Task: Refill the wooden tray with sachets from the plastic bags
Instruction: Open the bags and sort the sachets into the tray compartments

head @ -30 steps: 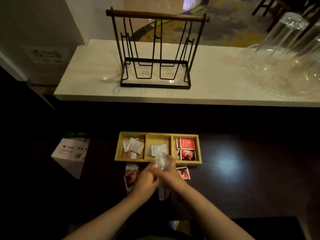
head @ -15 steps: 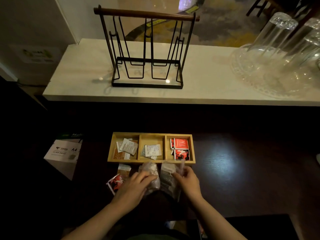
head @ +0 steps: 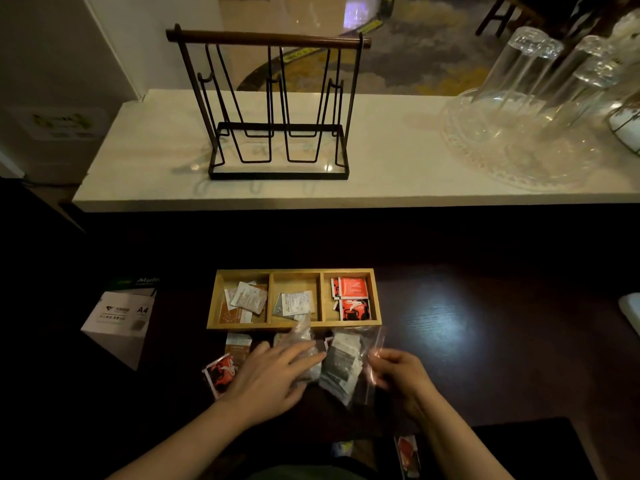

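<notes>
The tray [head: 294,326] sits mid-table [head: 485,341], three compartments part-filled: pale sachets left and middle, red ones [head: 352,298] right. Left hand [head: 273,374] lies flat, fingers straight, on a bag [head: 300,344]. Right hand [head: 398,372] fingers pinch the second bag [head: 346,367] of sachets. A box [head: 119,313] at the left edge reads "A4"; sachet print is unreadable

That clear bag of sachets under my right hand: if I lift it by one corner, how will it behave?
The plastic bag is thin, crinkled film, so it will probably sag rather than hold its shape. The flat sachets inside look loose and would likely slide toward the low end. It seems light; the right hand pinching its edge should be enough, though glossy film may slip.
</notes>
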Demonstrator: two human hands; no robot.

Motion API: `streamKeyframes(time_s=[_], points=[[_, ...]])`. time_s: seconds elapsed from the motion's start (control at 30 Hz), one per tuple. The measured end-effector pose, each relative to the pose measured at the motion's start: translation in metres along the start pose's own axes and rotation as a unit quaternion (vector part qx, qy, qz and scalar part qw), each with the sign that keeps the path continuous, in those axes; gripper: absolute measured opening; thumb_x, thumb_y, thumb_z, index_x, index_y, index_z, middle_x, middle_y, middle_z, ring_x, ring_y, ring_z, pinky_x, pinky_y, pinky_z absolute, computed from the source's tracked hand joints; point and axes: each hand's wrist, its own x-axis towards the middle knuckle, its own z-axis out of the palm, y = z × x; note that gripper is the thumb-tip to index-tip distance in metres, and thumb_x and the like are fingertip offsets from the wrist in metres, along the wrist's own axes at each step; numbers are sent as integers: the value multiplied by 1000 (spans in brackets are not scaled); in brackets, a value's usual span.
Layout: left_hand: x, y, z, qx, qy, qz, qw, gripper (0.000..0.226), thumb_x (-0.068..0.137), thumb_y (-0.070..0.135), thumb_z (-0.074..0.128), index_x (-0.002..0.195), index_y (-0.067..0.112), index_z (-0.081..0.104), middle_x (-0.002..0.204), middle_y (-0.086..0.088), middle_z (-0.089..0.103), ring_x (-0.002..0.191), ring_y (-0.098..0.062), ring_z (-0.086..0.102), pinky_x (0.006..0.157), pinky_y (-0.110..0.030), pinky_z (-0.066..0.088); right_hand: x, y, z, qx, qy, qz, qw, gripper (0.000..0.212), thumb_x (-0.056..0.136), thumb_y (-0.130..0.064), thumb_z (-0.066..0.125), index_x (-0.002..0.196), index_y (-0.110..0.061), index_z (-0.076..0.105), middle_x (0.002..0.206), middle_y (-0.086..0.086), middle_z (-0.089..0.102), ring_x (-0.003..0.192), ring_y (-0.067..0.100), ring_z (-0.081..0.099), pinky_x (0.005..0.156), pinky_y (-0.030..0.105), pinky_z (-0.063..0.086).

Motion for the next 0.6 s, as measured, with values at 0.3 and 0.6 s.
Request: streamKeyframes(time_s=[0.3,0.6], points=[[46,53,-49,-454,8,-194,869,15,92,33,55,94,20,60,87,5,64,68,-3,62,63,-20,54,-22,-32,39,26,-121,-94,988,7,80,-1,68,86,0,68,76,7,71,70,18,67,62,26,55],[43,40,-51,-386,85,-319,861,18,84,41,64,76,26,63,75,7,66,69,-6,62,62,-21,50,-22,-32,91,-255,-39,-246,935,14,77,-9,73,72,-17,63,67,-1,65,57,7,64,59,26,57]])
